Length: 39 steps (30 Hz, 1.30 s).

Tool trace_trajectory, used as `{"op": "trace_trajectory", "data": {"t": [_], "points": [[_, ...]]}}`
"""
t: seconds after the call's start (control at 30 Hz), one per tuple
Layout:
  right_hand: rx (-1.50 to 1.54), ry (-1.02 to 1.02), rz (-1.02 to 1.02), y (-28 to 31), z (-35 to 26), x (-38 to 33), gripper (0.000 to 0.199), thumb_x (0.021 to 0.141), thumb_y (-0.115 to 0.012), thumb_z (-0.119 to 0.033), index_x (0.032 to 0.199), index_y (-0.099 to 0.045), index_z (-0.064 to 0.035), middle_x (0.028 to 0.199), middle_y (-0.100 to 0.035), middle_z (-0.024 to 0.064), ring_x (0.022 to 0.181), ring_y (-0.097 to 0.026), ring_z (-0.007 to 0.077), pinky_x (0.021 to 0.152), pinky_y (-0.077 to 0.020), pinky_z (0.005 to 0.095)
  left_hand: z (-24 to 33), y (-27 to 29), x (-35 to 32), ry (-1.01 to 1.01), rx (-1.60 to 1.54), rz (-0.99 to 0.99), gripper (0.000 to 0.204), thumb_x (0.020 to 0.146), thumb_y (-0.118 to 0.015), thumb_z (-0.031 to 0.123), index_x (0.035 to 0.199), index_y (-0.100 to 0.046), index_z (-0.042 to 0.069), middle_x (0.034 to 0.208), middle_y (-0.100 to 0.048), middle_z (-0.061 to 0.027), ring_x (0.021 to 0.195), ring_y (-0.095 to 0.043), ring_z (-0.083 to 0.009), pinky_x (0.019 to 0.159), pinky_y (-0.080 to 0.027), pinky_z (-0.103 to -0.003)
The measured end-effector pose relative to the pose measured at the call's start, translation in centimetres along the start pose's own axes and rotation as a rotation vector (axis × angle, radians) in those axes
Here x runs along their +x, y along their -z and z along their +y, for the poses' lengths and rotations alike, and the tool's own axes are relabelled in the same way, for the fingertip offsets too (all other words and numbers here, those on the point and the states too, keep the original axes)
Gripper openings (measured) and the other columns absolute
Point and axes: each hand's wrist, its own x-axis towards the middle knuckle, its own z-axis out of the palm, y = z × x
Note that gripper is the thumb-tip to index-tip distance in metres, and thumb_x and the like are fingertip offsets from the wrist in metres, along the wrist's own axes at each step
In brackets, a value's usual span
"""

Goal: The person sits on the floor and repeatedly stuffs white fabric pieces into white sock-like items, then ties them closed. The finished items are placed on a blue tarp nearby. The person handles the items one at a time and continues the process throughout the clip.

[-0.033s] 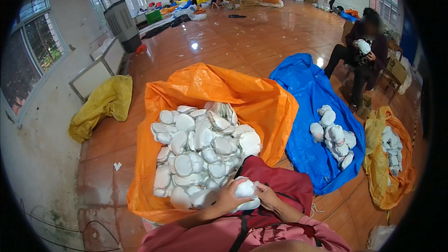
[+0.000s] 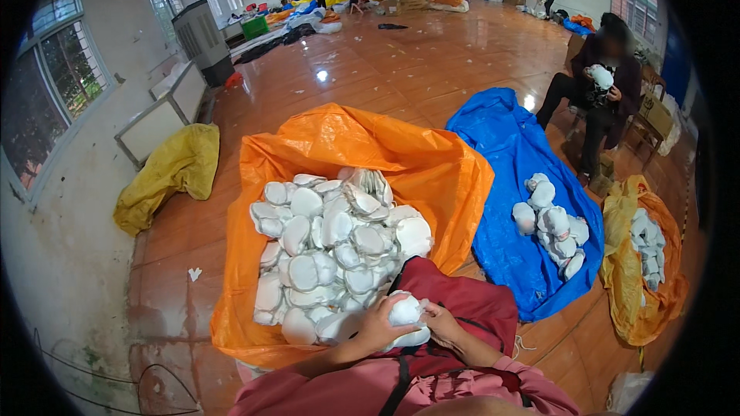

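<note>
Both my hands hold one white padded cup (image 2: 406, 313) over my lap, above a dark red cloth (image 2: 470, 302). My left hand (image 2: 379, 325) wraps it from the left and underneath. My right hand (image 2: 444, 319) pinches its right edge. Just in front of me lies a big orange sack (image 2: 401, 156), opened wide, with a heap of several white padded cups (image 2: 331, 250) in it.
A blue sheet (image 2: 505, 146) to the right carries a smaller pile of white pieces (image 2: 551, 223). Farther right is an orange-yellow bag (image 2: 640, 277) with more. A seated person (image 2: 605, 85) handles a white piece. A yellow sack (image 2: 173, 173) lies by the left wall; people work far back.
</note>
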Motion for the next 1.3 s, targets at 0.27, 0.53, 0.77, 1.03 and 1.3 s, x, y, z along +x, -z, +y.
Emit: {"op": "trace_trajectory", "data": {"t": [0.27, 0.53, 0.77, 1.03, 1.3], "points": [[0.01, 0.008, 0.06, -0.8, 0.4, -0.6, 0.039, 0.092, -0.055, 0.001, 0.131, -0.052, -0.0021, 0.119, -0.061, 0.0078, 0.105, -0.061, 0.0176, 0.091, -0.0495, 0.0306, -0.7, -1.6, 0.3, 0.075, -0.027, 0.047, 0.064, 0.07, -0.083, 0.036, 0.121, -0.054, 0.011, 0.115, -0.062, -0.0142, 0.106, -0.061, -0.0327, 0.089, -0.049, -0.04], [-0.13, 0.154, 0.014, -1.6, -1.9, -0.9, 0.042, 0.093, -0.058, -0.004, 0.134, -0.049, -0.0015, 0.124, -0.06, 0.0103, 0.11, -0.059, 0.0179, 0.096, -0.0462, 0.0315, -2.2, 0.1, 1.2, 0.017, -0.195, 0.02, 0.062, 0.071, -0.084, 0.036, 0.119, -0.052, 0.01, 0.113, -0.062, -0.014, 0.104, -0.062, -0.0297, 0.09, -0.048, -0.038], [-0.052, 0.235, -0.034, -2.6, -4.5, 0.5, 0.056, 0.097, -0.057, -0.025, 0.143, -0.035, -0.0016, 0.13, -0.054, 0.0158, 0.118, -0.055, 0.0219, 0.098, -0.0459, 0.034, -3.0, 0.9, 2.0, 0.005, -0.618, -0.197, 0.064, 0.072, -0.086, 0.022, 0.122, -0.047, 0.013, 0.122, -0.052, -0.0053, 0.113, -0.049, -0.018, 0.098, -0.041, -0.033], [-0.093, 0.196, -0.181, -4.0, -3.8, 0.5, 0.062, 0.097, -0.052, -0.042, 0.144, -0.036, -0.0042, 0.129, -0.052, 0.0106, 0.114, -0.056, 0.0202, 0.095, -0.0466, 0.0323, -3.2, -1.2, 1.4, 0.092, -0.865, -0.26, 0.066, 0.071, -0.087, 0.034, 0.12, -0.048, 0.015, 0.111, -0.05, -0.002, 0.106, -0.049, -0.0156, 0.092, -0.042, -0.031], [-0.139, 0.178, -0.147, -3.5, -3.2, 0.6, 0.054, 0.098, -0.05, -0.038, 0.14, -0.042, -0.0045, 0.127, -0.053, 0.0102, 0.112, -0.056, 0.0191, 0.095, -0.0456, 0.0316, -3.2, -1.7, 0.8, 0.149, -0.942, -0.259, 0.07, 0.068, -0.089, 0.032, 0.122, -0.049, 0.014, 0.118, -0.051, -0.0032, 0.112, -0.047, -0.0164, 0.097, -0.04, -0.03]]}}
